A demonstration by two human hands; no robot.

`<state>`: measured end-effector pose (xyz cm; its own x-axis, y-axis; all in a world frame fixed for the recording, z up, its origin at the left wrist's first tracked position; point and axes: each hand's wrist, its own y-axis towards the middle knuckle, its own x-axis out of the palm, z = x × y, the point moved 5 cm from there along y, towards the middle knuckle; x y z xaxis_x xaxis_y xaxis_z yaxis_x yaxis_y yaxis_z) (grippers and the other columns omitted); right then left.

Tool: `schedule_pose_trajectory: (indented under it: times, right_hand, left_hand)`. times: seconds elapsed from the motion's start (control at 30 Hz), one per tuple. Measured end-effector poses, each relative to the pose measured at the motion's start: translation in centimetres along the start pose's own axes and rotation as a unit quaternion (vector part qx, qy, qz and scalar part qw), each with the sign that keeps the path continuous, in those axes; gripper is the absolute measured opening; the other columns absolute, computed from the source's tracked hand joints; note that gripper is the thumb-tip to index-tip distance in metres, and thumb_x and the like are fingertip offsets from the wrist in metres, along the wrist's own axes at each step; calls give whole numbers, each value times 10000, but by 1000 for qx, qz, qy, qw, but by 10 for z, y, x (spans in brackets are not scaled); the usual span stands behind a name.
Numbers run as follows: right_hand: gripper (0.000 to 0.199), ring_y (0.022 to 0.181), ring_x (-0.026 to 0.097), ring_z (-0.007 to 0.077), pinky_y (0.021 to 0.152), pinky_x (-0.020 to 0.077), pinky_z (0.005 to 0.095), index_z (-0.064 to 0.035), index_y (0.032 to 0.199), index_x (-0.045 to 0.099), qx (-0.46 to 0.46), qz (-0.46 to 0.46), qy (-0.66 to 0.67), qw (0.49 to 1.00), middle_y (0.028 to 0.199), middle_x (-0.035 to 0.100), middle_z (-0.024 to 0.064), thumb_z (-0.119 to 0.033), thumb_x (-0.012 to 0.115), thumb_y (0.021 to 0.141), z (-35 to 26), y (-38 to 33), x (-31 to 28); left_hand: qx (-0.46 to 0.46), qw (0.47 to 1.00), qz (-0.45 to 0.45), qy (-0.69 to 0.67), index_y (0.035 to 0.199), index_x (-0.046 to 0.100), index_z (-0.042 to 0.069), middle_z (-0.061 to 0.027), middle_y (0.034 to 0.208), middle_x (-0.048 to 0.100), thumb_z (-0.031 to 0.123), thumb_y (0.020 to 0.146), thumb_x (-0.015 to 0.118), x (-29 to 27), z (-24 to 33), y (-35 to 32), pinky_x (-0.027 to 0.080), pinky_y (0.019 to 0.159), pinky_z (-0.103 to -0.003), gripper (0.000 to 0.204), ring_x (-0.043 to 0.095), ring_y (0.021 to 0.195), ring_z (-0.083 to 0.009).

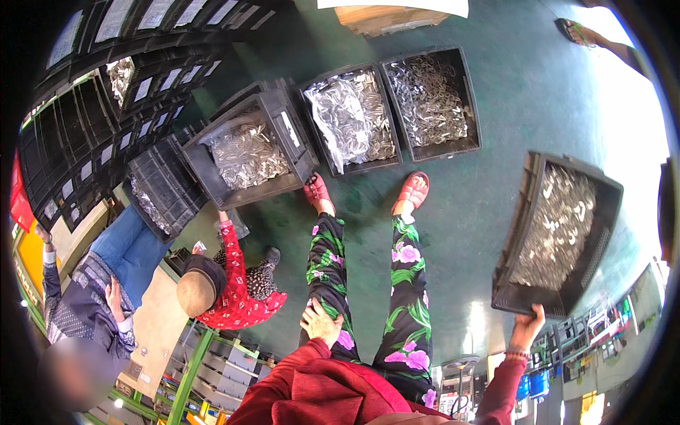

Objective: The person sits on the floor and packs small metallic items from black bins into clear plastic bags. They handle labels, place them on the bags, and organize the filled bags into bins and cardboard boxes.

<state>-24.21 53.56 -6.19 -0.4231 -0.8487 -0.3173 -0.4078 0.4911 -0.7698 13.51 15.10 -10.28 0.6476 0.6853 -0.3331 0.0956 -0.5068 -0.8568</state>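
Note:
My right hand (526,329) is closed on the near edge of a black plastic crate (519,230) at the right. Small curved silvery metal parts (556,227) lie heaped inside it. With its fingers spread, my left hand (322,324) rests on my left thigh, over the flowered trousers (405,319), and holds nothing. Part of the right hand's grip is hidden by the crate's edge.
Black crates of metal parts stand ahead: one by my left foot (304,152), one with a plastic bag (340,117), another (471,127) farther right. A crouching person in red (244,287) and a person in jeans (131,262) are at left. Stacked crates (85,134) rise behind.

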Motion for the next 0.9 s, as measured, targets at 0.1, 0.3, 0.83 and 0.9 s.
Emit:
schedule_pose_trajectory:
  times: [0.1,0.3,0.83,0.9]
  right_hand:
    - [126,766,523,102,687,436,231,-122,839,588,-68,45,-51,995,819,549,-19,-203,644,760,-22,5,-114]
    - [180,719,488,76,629,418,225,-159,893,589,-63,34,-101,992,877,521,-35,-293,644,786,2,-6,-143]
    - [137,520,390,72,531,388,238,-129,782,599,183,14,-113,976,642,428,-31,-254,632,736,161,-61,51]
    - [167,529,411,76,526,423,264,-105,824,595,156,29,-106,982,662,437,-6,-206,655,705,164,-47,68]
  left_hand:
    - [9,1000,7,-9,1351,214,-3,-201,1161,395,461,659,695,-3,-3,1,330,891,-524,962,392,1095,-370]
    - [8,1000,6,15,1369,181,9,-175,1147,403,515,669,663,2,-5,3,333,897,-512,990,383,1099,-343]
    - [-2,998,31,54,1359,245,8,-202,1163,418,494,681,646,2,10,-6,317,924,-533,925,396,1130,-367]
    - [-5,998,21,62,1367,236,12,-203,1178,414,496,680,650,-5,12,-4,317,929,-529,937,392,1144,-361]
